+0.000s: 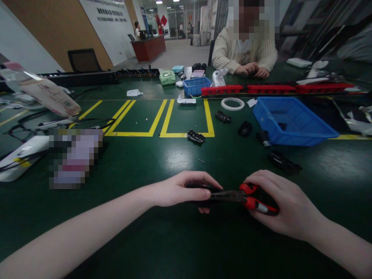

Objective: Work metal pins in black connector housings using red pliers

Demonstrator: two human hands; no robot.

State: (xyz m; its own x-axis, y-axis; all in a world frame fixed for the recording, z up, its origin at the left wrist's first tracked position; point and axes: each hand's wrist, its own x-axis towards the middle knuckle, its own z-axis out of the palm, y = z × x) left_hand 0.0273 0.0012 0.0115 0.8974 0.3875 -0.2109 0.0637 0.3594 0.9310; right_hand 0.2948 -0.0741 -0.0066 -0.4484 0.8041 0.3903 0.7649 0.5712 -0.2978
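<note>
My right hand (pixel 286 203) is closed around the red and black handles of needle-nose pliers (pixel 251 199). The jaws of the pliers point left, toward my left hand (pixel 183 190). Pinched between the thumb and fingers of that hand is a small black part (pixel 196 186), mostly covered by the fingers. The tips of the pliers reach this part beside my thumb; whether they grip it I cannot tell. Beyond my hands, a thin metal pin (pixel 201 161) lies on the green table, and a black plastic piece (pixel 196 136) rests near the yellow tape line.
A large blue bin (pixel 293 122) stands to the right with several black parts (pixel 283 161) around it. Behind are a tape roll (pixel 232 104), red strips (pixel 270 89) and a smaller blue bin (pixel 197 85). A bottle (pixel 43 91) and cables lie left. A person (pixel 245 50) sits opposite.
</note>
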